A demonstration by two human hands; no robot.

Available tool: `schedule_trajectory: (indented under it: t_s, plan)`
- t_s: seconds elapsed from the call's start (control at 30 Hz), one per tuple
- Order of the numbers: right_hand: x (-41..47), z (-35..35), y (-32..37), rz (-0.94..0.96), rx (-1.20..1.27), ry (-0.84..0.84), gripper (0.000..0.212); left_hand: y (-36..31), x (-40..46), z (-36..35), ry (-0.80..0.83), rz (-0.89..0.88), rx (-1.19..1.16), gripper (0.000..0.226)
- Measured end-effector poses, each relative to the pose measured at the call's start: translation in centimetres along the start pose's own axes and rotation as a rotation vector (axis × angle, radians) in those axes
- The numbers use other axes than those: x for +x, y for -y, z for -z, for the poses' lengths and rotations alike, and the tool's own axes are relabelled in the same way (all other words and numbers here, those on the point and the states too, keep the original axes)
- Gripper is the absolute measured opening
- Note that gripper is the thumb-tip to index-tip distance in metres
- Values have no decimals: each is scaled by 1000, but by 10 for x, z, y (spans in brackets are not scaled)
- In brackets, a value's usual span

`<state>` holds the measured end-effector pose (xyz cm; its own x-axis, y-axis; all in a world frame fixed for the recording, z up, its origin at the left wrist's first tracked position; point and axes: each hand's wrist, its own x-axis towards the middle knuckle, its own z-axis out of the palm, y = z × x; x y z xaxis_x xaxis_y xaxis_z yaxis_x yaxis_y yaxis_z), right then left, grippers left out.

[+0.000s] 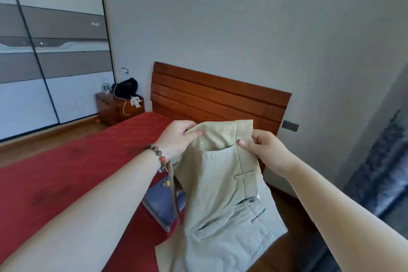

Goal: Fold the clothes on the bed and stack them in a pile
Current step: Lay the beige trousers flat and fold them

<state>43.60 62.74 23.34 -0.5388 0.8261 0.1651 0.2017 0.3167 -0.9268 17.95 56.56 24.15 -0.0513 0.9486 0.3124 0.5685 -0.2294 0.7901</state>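
My left hand (176, 137) and right hand (268, 150) each pinch the beige trousers' (223, 194) waistband, lifted over the bed's (66, 172) right edge. One folded blue garment (162, 205) lies there; I judge the trousers unfolded.

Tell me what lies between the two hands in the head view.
The waistband of the beige cotton trousers spans the gap, pinched by the left hand and right hand; head view.

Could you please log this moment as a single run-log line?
left hand: pinches beige trousers waistband | right hand: pinches waistband | trousers: held up over bed | folded blue garment: on bed
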Motion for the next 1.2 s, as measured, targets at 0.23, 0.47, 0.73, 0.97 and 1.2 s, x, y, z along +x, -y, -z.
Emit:
schedule_trajectory:
  t_s: [0.23, 0.47, 0.73, 0.97, 1.2]
  plan:
    - [-11, 23, 93, 259, -384, -174, 35, -102, 36, -8, 272, -258, -15, 25]
    - [-53, 89, 128, 176, -679, -303, 37, -176, 70, -31, 64, -421, 94, 26]
    - [-124, 164, 61, -333, -1038, -303, 32, -198, 108, -41, -132, -369, -132, 9]
    - [-184, 210, 58, -350, -867, -607, 25, -202, 127, -48, -108, -384, -81, 6]
    - [-203, 265, 161, 76, -1000, -1143, 22, -240, 142, -36, -271, -533, -278, 16]
